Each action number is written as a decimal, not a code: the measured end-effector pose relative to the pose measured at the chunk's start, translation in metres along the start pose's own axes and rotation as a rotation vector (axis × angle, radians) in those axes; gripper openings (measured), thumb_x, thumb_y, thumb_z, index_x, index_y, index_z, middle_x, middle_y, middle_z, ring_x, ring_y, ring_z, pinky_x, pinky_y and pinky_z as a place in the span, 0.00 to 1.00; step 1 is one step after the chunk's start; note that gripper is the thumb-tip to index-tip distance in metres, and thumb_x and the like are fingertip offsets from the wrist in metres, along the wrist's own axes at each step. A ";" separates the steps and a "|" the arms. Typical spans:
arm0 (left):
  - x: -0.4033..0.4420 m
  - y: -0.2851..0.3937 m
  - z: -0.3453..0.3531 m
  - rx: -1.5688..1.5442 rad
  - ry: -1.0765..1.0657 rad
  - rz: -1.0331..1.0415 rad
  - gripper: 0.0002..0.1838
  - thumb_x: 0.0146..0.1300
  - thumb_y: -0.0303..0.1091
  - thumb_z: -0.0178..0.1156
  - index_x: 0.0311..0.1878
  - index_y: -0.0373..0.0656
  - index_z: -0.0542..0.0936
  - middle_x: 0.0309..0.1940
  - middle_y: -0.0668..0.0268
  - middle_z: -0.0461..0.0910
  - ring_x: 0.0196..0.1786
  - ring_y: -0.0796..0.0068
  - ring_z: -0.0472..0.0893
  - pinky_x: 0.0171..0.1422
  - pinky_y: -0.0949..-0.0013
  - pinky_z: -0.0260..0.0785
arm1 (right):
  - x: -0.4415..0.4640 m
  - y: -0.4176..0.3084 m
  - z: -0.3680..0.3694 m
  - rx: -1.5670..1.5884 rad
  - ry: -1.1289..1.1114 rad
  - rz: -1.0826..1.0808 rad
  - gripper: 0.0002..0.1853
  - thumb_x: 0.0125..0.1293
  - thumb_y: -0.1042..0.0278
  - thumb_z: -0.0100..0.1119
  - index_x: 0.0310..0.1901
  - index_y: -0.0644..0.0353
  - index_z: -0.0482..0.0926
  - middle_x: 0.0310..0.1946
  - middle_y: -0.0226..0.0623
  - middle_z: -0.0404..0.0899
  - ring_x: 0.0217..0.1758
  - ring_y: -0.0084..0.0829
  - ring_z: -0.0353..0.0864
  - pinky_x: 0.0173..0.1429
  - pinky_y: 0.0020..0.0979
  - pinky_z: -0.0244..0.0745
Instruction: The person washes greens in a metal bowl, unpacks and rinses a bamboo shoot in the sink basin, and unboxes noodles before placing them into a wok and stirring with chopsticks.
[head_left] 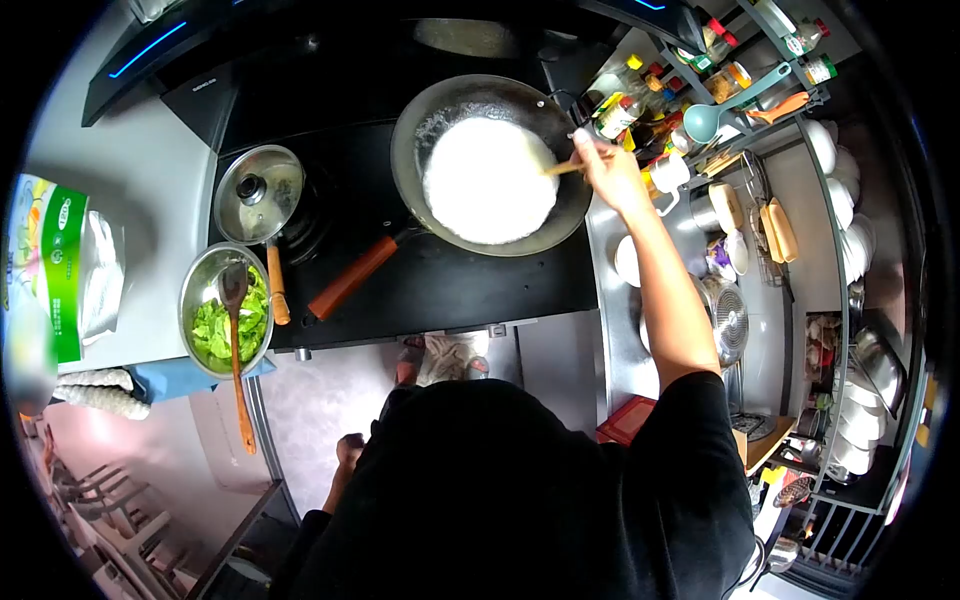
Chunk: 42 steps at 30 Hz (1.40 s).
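A grey wok (405, 170) with a reddish wooden handle (352, 278) sits on the black stove, a glaring white content (485, 185) filling its middle. Over the wok's right rim, my right hand (608, 172) is closed around a light wooden stick-like utensil (565, 169). Its lower end meets the white content; the glare hides its exact shape. My left hand (350, 449) hangs low beside my body, away from the stove. Its fingers look curled and nothing shows in them.
Left of the wok stand a small lidded pot (262, 205) and a metal bowl (190, 300) of green leaves with a wooden spoon (236, 335) across it. A green-and-white package (62, 265) lies on the left counter. Seasoning bottles (620, 112) and a teal ladle (703, 122) crowd the right.
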<state>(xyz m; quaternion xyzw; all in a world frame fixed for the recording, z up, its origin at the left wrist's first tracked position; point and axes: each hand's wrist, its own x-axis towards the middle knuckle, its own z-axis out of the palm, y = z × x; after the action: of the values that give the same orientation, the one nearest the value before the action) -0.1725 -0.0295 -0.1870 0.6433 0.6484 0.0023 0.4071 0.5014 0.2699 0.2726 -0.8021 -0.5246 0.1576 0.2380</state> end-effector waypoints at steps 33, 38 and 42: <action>0.035 -0.018 -0.008 0.557 -0.126 0.526 0.06 0.49 0.33 0.60 0.21 0.46 0.74 0.24 0.62 0.76 0.32 0.57 0.80 0.32 0.59 0.71 | 0.010 -0.007 0.039 0.303 -0.126 -0.238 0.25 0.73 0.44 0.59 0.37 0.63 0.85 0.26 0.28 0.82 0.33 0.18 0.81 0.42 0.23 0.76; 0.034 0.016 -0.037 0.305 -0.163 0.425 0.06 0.50 0.36 0.60 0.23 0.47 0.77 0.29 0.62 0.79 0.34 0.56 0.81 0.34 0.57 0.72 | 0.023 0.010 0.027 0.100 -0.052 -0.164 0.29 0.73 0.38 0.56 0.38 0.61 0.87 0.28 0.31 0.85 0.28 0.22 0.81 0.39 0.28 0.78; 0.022 0.039 -0.052 0.236 -0.125 0.405 0.06 0.51 0.35 0.59 0.23 0.46 0.76 0.27 0.62 0.79 0.32 0.56 0.80 0.33 0.57 0.71 | 0.015 -0.003 -0.015 0.064 -0.035 -0.029 0.35 0.71 0.29 0.49 0.37 0.58 0.88 0.29 0.41 0.87 0.39 0.38 0.88 0.50 0.36 0.79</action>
<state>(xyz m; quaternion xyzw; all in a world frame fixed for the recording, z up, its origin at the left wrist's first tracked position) -0.1639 0.0233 -0.1431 0.8021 0.4756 -0.0318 0.3597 0.5125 0.2818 0.2871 -0.7836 -0.5348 0.1846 0.2566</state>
